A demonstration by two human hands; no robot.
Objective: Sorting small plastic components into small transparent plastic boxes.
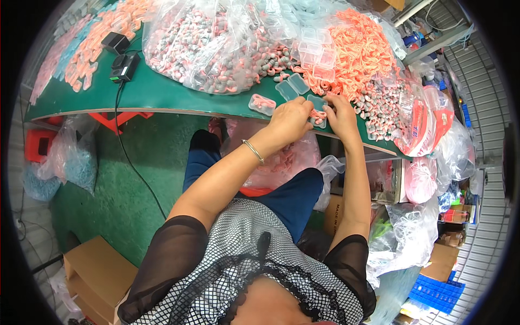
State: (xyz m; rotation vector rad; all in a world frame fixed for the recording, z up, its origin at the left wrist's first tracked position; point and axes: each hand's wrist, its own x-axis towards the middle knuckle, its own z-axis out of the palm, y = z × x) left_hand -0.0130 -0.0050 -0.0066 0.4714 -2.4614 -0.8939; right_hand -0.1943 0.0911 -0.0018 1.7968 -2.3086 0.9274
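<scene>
Head view, looking down at a green worktable. We see both of the person's hands meeting at the table's near edge over a small clear plastic case that holds orange cord-like pieces. The left hand is curled, its fingers bent down onto the left part of the case, and a thin metal bracelet circles its wrist. The right hand is likewise curled, its fingertips pressing on the right part of the case. Both hands are closed about the case rather than spread; we cannot tell whether the case's lid is up or down, since the fingers hide it.

Just left of the hands lies a second clear case with orange contents, apart from the left hand. Behind the hands lie two empty clear cases side by side. Beyond these we note a large clear bag of grey and pink earplugs, and to its right a heap of orange corded pieces with more clear cases piled on its left side. Loose grey and pink earplugs lie just right of the right hand. At far left a black power adapter rests on the table, with its cable hanging over the edge.
</scene>
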